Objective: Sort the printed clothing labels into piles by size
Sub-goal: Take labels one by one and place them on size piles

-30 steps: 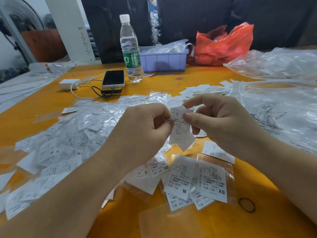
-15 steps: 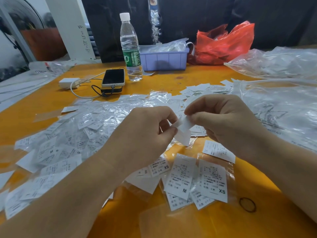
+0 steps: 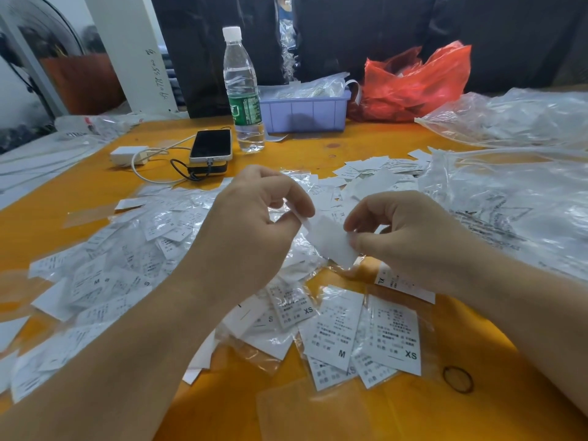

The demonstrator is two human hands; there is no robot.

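A white clothing label [image 3: 331, 241] hangs above the orange table [image 3: 63, 192], blank side up. My right hand [image 3: 404, 237] pinches its right end between thumb and forefinger. My left hand [image 3: 251, 227] touches the label's left corner with its fingertips and also seems to hold a bit of clear plastic sleeve. Under my hands lie labels marked M [image 3: 334, 329], XS [image 3: 394, 332] and XL [image 3: 401, 283]. A big heap of sleeved labels [image 3: 127, 259] spreads to the left.
A water bottle [image 3: 243, 90], a phone [image 3: 211, 144] on a power bank with a charger cable, a purple bin [image 3: 305, 109] and a red bag [image 3: 413, 81] stand at the back. Clear plastic bags [image 3: 509, 198] cover the right side. A rubber band [image 3: 458, 379] lies front right.
The label, held upright with print showing, has been turned to lie flat, blank side up. My left hand rose and moved left; my right hand dropped slightly with the label.
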